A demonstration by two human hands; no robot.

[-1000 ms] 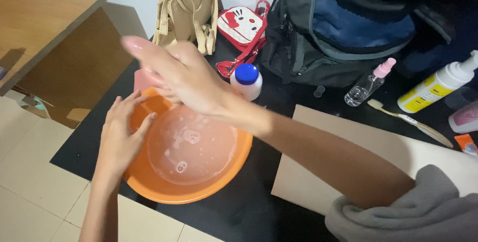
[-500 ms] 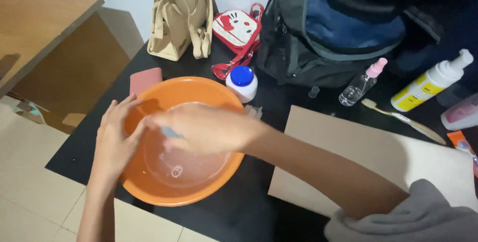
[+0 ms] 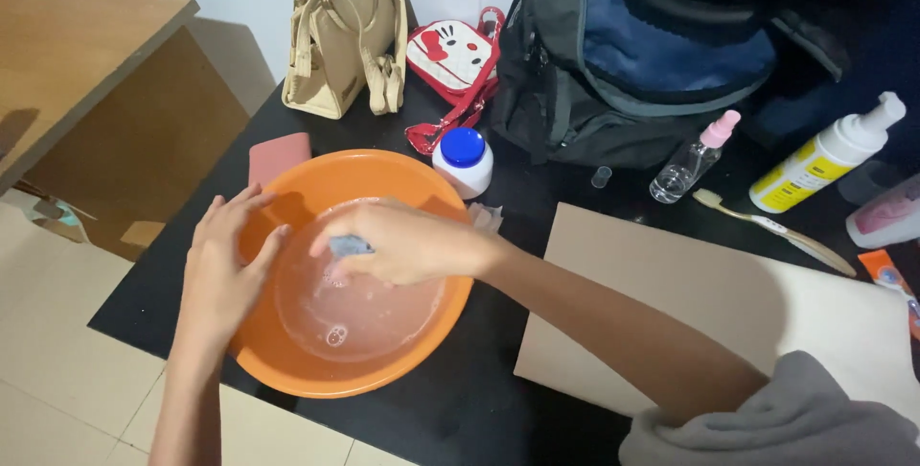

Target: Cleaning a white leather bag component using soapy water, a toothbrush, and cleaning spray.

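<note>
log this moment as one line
left hand: on orange basin rim | right hand: in basin, holding small bluish item | basin: soapy water

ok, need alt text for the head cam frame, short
Seen from above, a person's right hand presses a small grey-blue object into soapy water in an orange basin, while the left hand steadies its rim. The basin sits on a black table beside a blue-capped white jar, beige handbag and dark backpack.

Single head view, looking steeply down, close over black table
</note>
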